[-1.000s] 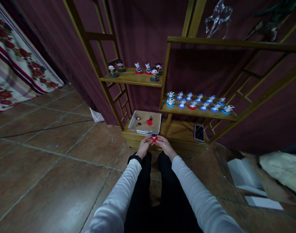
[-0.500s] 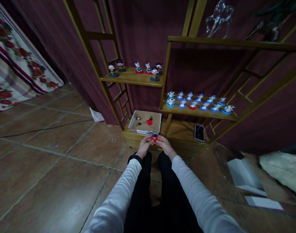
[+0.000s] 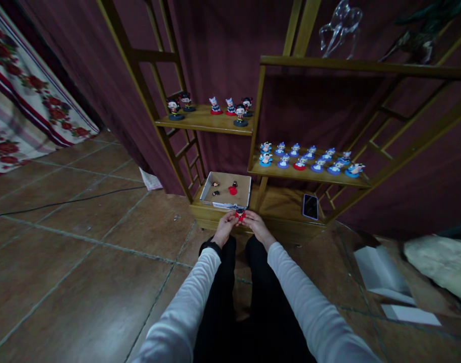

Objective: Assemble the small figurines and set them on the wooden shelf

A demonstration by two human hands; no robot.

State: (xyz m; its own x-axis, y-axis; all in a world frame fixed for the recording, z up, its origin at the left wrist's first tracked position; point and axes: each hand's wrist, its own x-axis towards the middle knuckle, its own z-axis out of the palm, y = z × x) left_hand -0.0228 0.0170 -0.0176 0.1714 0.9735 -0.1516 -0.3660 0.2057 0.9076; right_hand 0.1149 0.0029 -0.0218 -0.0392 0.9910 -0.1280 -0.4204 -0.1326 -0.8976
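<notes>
My left hand (image 3: pixel 224 228) and my right hand (image 3: pixel 257 225) meet in front of me, fingers pinched together on a small red figurine (image 3: pixel 240 215) with a dark head. They are held just in front of an open cardboard box (image 3: pixel 244 199) on the lowest wooden shelf. Inside the box lie a red figurine piece (image 3: pixel 233 189) and a few small dark pieces (image 3: pixel 215 188). Both arms wear white sleeves over dark trousers.
A wooden shelf unit (image 3: pixel 260 108) stands against a dark red curtain. Several figurines on dark and red bases (image 3: pixel 240 115) stand on its upper left shelf, several on blue bases (image 3: pixel 309 160) on the right shelf. A phone (image 3: pixel 310 206) lies on the bottom board. White papers (image 3: pixel 379 275) lie on the tiled floor at right.
</notes>
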